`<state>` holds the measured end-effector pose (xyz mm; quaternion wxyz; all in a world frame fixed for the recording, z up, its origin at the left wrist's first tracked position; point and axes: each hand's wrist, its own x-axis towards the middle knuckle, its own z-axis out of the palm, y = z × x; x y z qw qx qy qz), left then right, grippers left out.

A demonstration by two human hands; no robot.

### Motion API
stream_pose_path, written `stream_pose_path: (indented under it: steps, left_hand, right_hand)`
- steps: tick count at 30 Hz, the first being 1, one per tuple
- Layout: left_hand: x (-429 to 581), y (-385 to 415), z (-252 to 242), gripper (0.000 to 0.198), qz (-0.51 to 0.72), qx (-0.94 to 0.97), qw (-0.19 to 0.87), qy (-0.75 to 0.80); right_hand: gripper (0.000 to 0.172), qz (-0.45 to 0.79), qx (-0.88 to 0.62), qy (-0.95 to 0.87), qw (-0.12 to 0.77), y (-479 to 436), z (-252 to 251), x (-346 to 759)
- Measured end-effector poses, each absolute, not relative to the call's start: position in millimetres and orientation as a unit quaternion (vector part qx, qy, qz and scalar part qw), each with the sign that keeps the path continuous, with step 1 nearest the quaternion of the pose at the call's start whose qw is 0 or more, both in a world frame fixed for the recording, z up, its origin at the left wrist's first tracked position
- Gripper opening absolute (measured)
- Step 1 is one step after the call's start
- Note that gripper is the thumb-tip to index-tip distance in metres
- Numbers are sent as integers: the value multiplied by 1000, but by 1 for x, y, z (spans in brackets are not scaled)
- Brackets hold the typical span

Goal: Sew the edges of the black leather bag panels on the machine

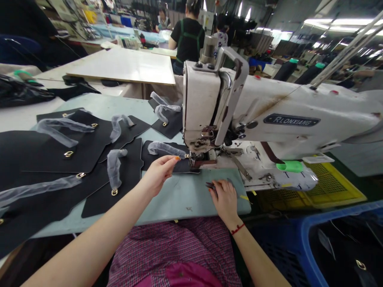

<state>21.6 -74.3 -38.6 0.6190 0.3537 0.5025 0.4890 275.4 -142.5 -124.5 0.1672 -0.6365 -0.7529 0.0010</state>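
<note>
A white sewing machine stands at centre right. Under its needle area lies the right end of a black panel with a plastic-wrapped strap and a gold ring. Just in front of that panel, my left hand is pinched, fingertips near the presser foot; what it holds, if anything, is too small to make out. My right hand rests on the light blue tabletop, fingers curled round a small dark tool, perhaps thread snips.
More black panels with wrapped straps cover the table's left side. A blue basket with black pieces stands at lower right, beside a yellow crate. A person sits beyond the machine.
</note>
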Motion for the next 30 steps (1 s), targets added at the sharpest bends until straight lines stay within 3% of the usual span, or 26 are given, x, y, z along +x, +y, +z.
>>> stream_pose_path:
  steps: [3,10,22,30]
  left_hand:
    - [22,-68,-40,39,469,368,613,518]
    - [22,-54,-24,25,426,579,458,523]
    - [20,-44,-9,22,293,752,249,535]
    - [23,-44,-10,25,286,759,223,540]
  right_hand:
    - [30,-1,-641,-749,169,-143,-127,275]
    - [28,2,-643,-746,170,-143,-127,274]
    - [27,3,-646,-743,176,-142,-130,275]
    - [26,11,-646,-740,185,-143,-129,275]
